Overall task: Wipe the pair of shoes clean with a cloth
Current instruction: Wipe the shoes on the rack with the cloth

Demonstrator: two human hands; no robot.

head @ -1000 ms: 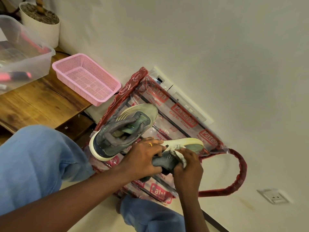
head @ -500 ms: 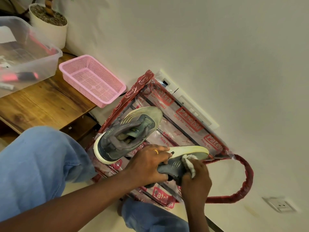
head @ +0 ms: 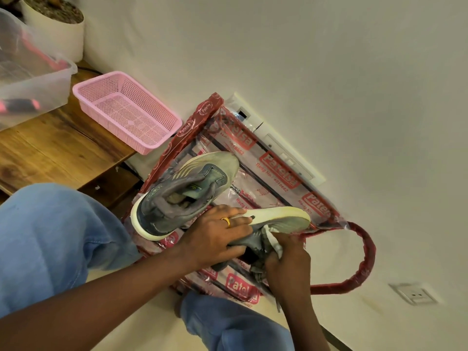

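The grey shoe (head: 278, 220) in my hands is soft knit with a thick cream foam sole, and it is tipped on its side over the plastic bag (head: 278, 171). The cloth (head: 274, 243) is white, limp and bunched. My left hand (head: 215, 239) grips this shoe from the heel end, with the ringed finger lying along the sole edge and the thumb curled under the upper. My right hand (head: 288, 262) is clenched round the cloth and presses it against the shoe's grey side near the toe.

The other shoe (head: 182, 196) lies just behind on the same glossy, crinkled bag, opening up, its heel close to my denim knee (head: 43, 236). The bag's red handle (head: 364, 252) loops out to the right. A pink mesh basket (head: 126, 112) and a clear tub (head: 33, 82) sit on the wooden table (head: 50, 153).
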